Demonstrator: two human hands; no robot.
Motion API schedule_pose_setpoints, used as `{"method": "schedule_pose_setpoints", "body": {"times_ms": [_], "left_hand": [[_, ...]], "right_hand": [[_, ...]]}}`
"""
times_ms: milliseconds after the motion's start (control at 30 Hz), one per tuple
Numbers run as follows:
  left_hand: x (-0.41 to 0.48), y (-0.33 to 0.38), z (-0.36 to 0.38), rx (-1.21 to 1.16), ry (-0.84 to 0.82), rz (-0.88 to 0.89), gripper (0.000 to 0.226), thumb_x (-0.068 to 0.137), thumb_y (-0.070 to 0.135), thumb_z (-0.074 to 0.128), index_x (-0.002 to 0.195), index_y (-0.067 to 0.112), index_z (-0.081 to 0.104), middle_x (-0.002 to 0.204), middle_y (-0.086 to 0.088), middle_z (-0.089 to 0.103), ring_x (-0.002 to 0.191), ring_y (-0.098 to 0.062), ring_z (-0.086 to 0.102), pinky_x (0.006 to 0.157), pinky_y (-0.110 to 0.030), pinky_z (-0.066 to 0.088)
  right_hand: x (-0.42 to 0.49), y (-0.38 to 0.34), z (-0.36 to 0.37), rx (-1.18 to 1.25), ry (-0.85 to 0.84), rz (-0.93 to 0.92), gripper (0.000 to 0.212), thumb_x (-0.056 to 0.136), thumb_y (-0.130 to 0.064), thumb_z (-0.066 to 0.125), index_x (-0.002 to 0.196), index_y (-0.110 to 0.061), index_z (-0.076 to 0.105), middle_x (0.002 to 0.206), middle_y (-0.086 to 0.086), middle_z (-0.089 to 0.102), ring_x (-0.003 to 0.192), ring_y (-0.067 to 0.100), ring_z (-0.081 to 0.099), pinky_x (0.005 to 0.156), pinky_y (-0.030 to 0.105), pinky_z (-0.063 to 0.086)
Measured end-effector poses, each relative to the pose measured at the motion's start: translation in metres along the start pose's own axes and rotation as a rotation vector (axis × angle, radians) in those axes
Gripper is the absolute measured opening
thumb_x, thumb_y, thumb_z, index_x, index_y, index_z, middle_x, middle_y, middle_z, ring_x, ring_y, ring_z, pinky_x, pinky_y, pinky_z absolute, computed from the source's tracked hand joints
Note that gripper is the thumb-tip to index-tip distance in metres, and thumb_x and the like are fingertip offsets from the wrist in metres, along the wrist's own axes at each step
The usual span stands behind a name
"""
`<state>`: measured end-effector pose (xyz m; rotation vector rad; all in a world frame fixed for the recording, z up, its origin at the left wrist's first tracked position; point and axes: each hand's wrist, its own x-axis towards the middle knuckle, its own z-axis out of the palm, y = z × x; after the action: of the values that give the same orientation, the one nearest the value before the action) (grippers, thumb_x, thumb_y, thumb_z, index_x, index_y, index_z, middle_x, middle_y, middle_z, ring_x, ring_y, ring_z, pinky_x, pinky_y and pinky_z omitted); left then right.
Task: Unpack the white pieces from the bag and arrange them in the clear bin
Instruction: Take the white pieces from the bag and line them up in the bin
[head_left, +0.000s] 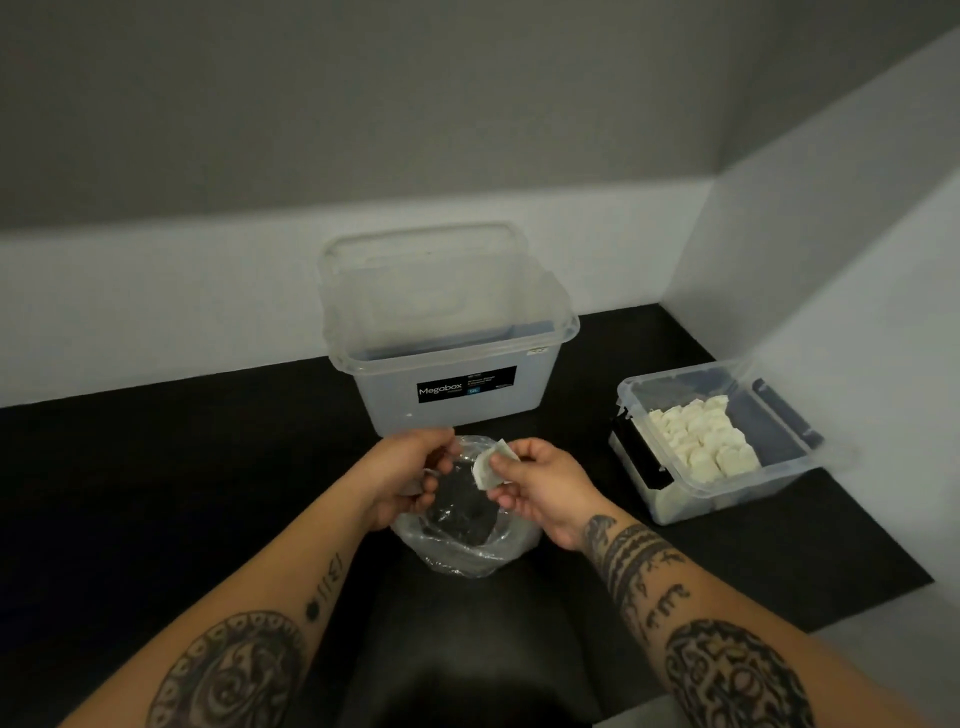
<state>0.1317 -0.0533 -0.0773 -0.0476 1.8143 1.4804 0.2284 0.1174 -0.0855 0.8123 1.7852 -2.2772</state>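
Currently right hand (540, 483) pinches a white piece (491, 465) above the clear bag (467, 540); left hand (408, 475) grips the bag's rim. Rows of pieces (701, 436) sit in small clear bin (727, 499).

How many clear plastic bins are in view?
2: the large Megabox bin stands behind the bag; the small bin, holding white pieces, sits to the right.

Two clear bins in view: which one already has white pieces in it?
The small clear bin on the right, holding rows of white pieces. The tall Megabox bin straight ahead, behind the bag, shows no pieces inside.
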Motion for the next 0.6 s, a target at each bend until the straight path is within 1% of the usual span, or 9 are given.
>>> {"method": "schedule_pose_setpoints", "body": {"times_ms": [67, 133, 200, 267, 333, 400, 467, 533, 600], "left_hand": [[-0.005, 0.008, 0.014, -0.017, -0.044, 0.091, 0.038, 0.1, 0.047, 0.059, 0.11, 0.012, 0.07, 0.08, 0.001, 0.063, 0.057, -0.01, 0.049, 0.056, -0.026, 0.042], [-0.007, 0.014, 0.032, -0.014, -0.081, 0.222, 0.044, 0.095, 0.046, 0.066, 0.114, 0.006, 0.068, 0.088, -0.005, 0.064, 0.057, -0.009, 0.048, 0.053, -0.025, 0.04], [-0.007, 0.022, 0.05, 0.038, -0.039, 0.361, 0.03, 0.093, 0.035, 0.072, 0.108, 0.009, 0.07, 0.089, -0.008, 0.065, 0.058, -0.01, 0.051, 0.053, -0.026, 0.042], [-0.008, 0.035, 0.065, 0.116, 0.082, 0.479, 0.011, 0.094, 0.028, 0.073, 0.099, 0.018, 0.074, 0.088, -0.003, 0.07, 0.067, -0.01, 0.061, 0.061, -0.027, 0.048], [-0.007, 0.051, 0.079, 0.13, 0.181, 0.564, 0.005, 0.095, 0.026, 0.073, 0.095, 0.021, 0.075, 0.087, 0.002, 0.073, 0.075, -0.008, 0.066, 0.07, -0.025, 0.052], [-0.006, 0.068, 0.092, 0.146, 0.219, 0.628, 0.006, 0.094, 0.026, 0.073, 0.09, 0.022, 0.074, 0.079, 0.007, 0.069, 0.067, -0.004, 0.061, 0.067, -0.024, 0.05], [-0.002, 0.085, 0.103, 0.186, 0.232, 0.684, 0.007, 0.094, 0.027, 0.072, 0.089, 0.022, 0.074, 0.075, 0.009, 0.065, 0.063, -0.006, 0.057, 0.066, -0.028, 0.048], [-0.001, 0.101, 0.115, 0.228, 0.242, 0.738, 0.006, 0.094, 0.028, 0.073, 0.09, 0.024, 0.075, 0.078, 0.01, 0.067, 0.069, -0.008, 0.06, 0.07, -0.03, 0.051], [0.002, 0.114, 0.132, 0.264, 0.254, 0.775, 0.004, 0.094, 0.028, 0.073, 0.09, 0.028, 0.075, 0.084, 0.008, 0.072, 0.079, -0.009, 0.065, 0.076, -0.029, 0.054]], "right_hand": [[-0.004, -0.006, -0.003, 0.311, -0.014, 0.025, 0.026, 0.095, -0.013, 0.069, 0.119, -0.007, 0.062, 0.101, 0.014, 0.075, 0.08, 0.019, 0.073, 0.065, 0.024, 0.059], [-0.007, -0.012, -0.004, 0.537, -0.041, 0.022, 0.029, 0.096, -0.011, 0.066, 0.124, -0.004, 0.061, 0.105, 0.015, 0.074, 0.085, 0.02, 0.074, 0.067, 0.024, 0.06], [-0.009, -0.019, -0.006, 0.687, -0.064, -0.012, 0.035, 0.098, -0.01, 0.063, 0.131, 0.0, 0.059, 0.114, 0.017, 0.073, 0.092, 0.02, 0.073, 0.071, 0.024, 0.062], [-0.011, -0.029, -0.009, 0.773, -0.06, -0.045, 0.034, 0.098, -0.011, 0.062, 0.131, 0.0, 0.06, 0.121, 0.019, 0.071, 0.096, 0.021, 0.072, 0.074, 0.024, 0.062], [-0.014, -0.04, -0.014, 0.763, -0.044, -0.085, 0.03, 0.099, -0.014, 0.062, 0.127, -0.004, 0.062, 0.116, 0.016, 0.073, 0.094, 0.02, 0.072, 0.075, 0.026, 0.061], [-0.016, -0.051, -0.023, 0.636, -0.004, -0.151, 0.028, 0.099, -0.02, 0.063, 0.126, -0.01, 0.062, 0.112, 0.01, 0.073, 0.093, 0.02, 0.07, 0.079, 0.031, 0.058], [-0.018, -0.065, -0.035, 0.462, 0.085, -0.227, 0.03, 0.098, -0.026, 0.066, 0.125, -0.016, 0.061, 0.115, 0.005, 0.073, 0.097, 0.02, 0.068, 0.082, 0.035, 0.055], [-0.02, -0.081, -0.052, 0.333, 0.189, -0.305, 0.027, 0.096, -0.028, 0.068, 0.121, -0.021, 0.063, 0.115, 0.003, 0.073, 0.1, 0.02, 0.068, 0.084, 0.037, 0.055], [-0.023, -0.096, -0.074, 0.199, 0.236, -0.386, 0.018, 0.095, -0.027, 0.069, 0.113, -0.024, 0.069, 0.11, 0.001, 0.074, 0.102, 0.019, 0.068, 0.084, 0.036, 0.055]]}}
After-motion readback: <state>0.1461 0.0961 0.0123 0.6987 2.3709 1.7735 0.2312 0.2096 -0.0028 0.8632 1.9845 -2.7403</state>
